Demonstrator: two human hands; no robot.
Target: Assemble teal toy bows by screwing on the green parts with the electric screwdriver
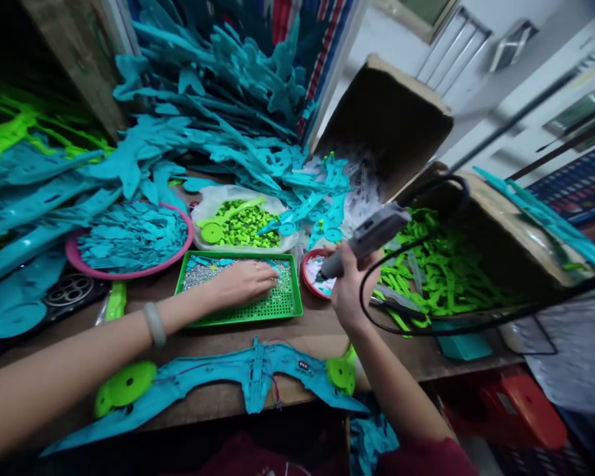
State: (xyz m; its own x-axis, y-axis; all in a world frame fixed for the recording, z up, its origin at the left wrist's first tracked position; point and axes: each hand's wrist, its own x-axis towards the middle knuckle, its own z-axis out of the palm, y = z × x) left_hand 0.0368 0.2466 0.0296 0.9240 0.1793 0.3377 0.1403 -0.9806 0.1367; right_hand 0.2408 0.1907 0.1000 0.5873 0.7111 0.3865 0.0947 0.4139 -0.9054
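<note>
My left hand (250,281) reaches into a shallow green tray (242,321), its fingers extended low over small silvery screws (198,274). No held piece shows at its fingertips. In my right hand (350,291) is a grey corded electric screwdriver (377,231), slanting down to the left above a small red bowl (305,277) of pale pieces. On the table edge nearest me lies a bow-shaped teal plastic part (203,373) with thin wires and a small board. Lime-green round pieces (129,383) sit at both its ends.
A pink basin (191,241) of teal pieces stands left of a plastic bag (203,198) of small green and black parts. Teal plastic parts (218,145) pile up behind. At right, a cardboard box (500,225) holds lime-green strips, and a black cable (361,297) loops past my right wrist.
</note>
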